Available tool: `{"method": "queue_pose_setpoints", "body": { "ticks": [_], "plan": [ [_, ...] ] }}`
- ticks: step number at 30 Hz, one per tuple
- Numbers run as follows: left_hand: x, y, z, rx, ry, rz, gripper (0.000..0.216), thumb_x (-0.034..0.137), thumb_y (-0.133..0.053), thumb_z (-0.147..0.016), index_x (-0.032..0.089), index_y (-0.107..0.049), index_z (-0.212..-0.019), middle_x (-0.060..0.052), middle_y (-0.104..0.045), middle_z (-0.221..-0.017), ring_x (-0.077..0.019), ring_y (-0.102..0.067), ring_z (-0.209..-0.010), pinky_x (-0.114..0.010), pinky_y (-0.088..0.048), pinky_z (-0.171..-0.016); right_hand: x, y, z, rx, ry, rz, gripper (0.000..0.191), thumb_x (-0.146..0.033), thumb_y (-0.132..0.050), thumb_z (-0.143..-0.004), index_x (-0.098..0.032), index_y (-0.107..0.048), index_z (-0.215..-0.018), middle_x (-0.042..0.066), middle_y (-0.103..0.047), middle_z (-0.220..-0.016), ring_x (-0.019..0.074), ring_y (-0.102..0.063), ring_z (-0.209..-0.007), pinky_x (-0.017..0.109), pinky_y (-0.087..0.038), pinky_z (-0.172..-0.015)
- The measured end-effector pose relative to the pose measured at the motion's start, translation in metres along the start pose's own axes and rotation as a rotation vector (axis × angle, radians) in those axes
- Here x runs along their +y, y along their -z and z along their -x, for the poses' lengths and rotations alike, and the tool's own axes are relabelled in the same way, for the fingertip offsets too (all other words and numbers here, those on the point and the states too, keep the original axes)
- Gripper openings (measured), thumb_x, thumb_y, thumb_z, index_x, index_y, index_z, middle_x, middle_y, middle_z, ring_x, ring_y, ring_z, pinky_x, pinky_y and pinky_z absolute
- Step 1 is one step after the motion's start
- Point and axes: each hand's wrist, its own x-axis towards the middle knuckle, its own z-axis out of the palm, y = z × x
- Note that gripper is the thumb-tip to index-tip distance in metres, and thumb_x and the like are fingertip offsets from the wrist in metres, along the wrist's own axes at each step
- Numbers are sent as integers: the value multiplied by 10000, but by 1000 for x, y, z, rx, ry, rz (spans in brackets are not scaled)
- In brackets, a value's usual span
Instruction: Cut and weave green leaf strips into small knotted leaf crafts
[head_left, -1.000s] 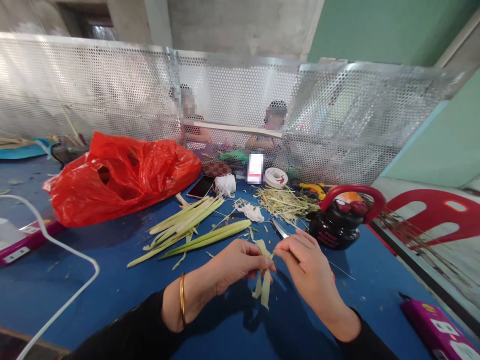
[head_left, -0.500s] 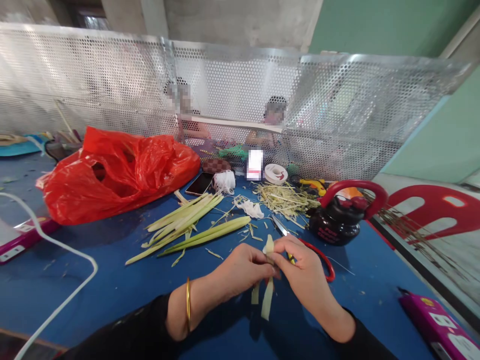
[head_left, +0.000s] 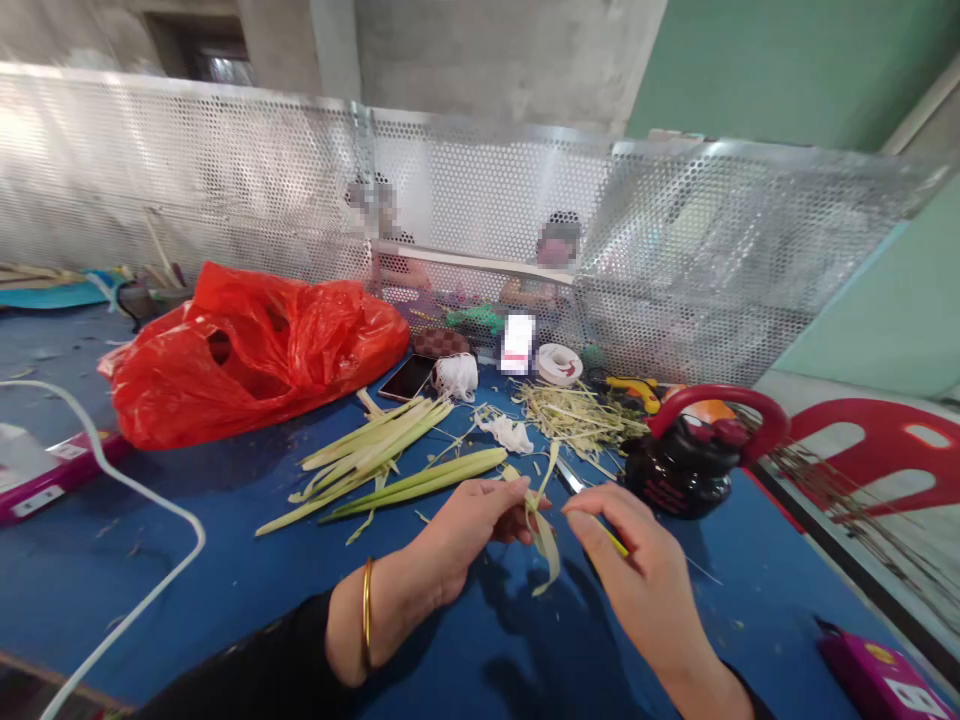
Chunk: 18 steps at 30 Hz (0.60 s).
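My left hand (head_left: pixel 480 520), a gold bangle at its wrist, pinches pale green leaf strips (head_left: pixel 547 545) that cross at its fingertips. One end stands up and another hangs down, curling. To their right, apart from them, is my right hand (head_left: pixel 637 560), thumb and forefinger pressed together; whatever they hold, if anything, is too small to make out. Scissors (head_left: pixel 571 478) lie partly beneath the right hand, with the blade showing and the handles mostly covered. Beyond my left hand lie long green leaf stalks (head_left: pixel 427 480) and a pile of paler stalks (head_left: pixel 375 445).
Shredded strips (head_left: pixel 577 415) lie ahead, beside a white yarn ball (head_left: pixel 456 376), phone (head_left: pixel 409 377) and tape roll (head_left: pixel 559 365). A black pot-shaped container (head_left: pixel 679 475) with a red handle stands right, a red plastic bag (head_left: pixel 262 360) left. A perforated metal screen (head_left: pixel 480 180) borders the table.
My right hand has come away from the leaf strips and moved right, over the scissors' handles. My left hand keeps the strips, which now sit crossed and bent. The view has tilted slightly.
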Motion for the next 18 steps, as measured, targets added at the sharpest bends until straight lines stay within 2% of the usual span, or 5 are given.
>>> {"method": "queue_pose_setpoints", "body": {
  "ticks": [2,5,8,13,18],
  "plan": [
    [4,2,0,9,-10,25,415,521,-665,-716,129,-748,-824,-52,-683,-704,-109,-534,-594,-255,-391,-648,-1,-5,2,-154,-34,6,182,-380,-586,-880,-221,-616,-797,30,-655,-820,220,-604,-814,334,-453,-760],
    [5,2,1,34,-36,2,333,435,-736,-661,123,-741,-777,-41,-681,-663,-105,-528,-579,-251,-391,-641,0,-14,4,-230,-25,31,240,-357,-543,-911,-217,-571,-717,10,-617,-721,197,-581,-725,309,-439,-689],
    [2,0,-1,67,-61,-32,286,404,-723,-680,123,-729,-732,-45,-689,-656,-103,-522,-564,-249,-389,-619,0,-16,5,-170,40,87,292,-287,-458,-956,-216,-510,-678,-7,-556,-656,175,-533,-660,314,-420,-695],
    [-5,-2,-6,181,-173,-51,203,331,-692,-701,136,-711,-647,-35,-668,-600,-116,-516,-580,-249,-401,-621,0,-13,3,-183,236,168,235,-175,-431,-952,-215,-487,-727,-22,-549,-692,153,-527,-671,401,-361,-933],
    [-2,0,-3,114,-94,44,272,394,-663,-745,131,-733,-751,-60,-713,-683,-109,-525,-605,-240,-366,-628,12,-13,1,-28,155,252,127,-238,-484,-944,-224,-574,-854,37,-615,-838,210,-571,-805,402,-413,-871]
  ]
}}
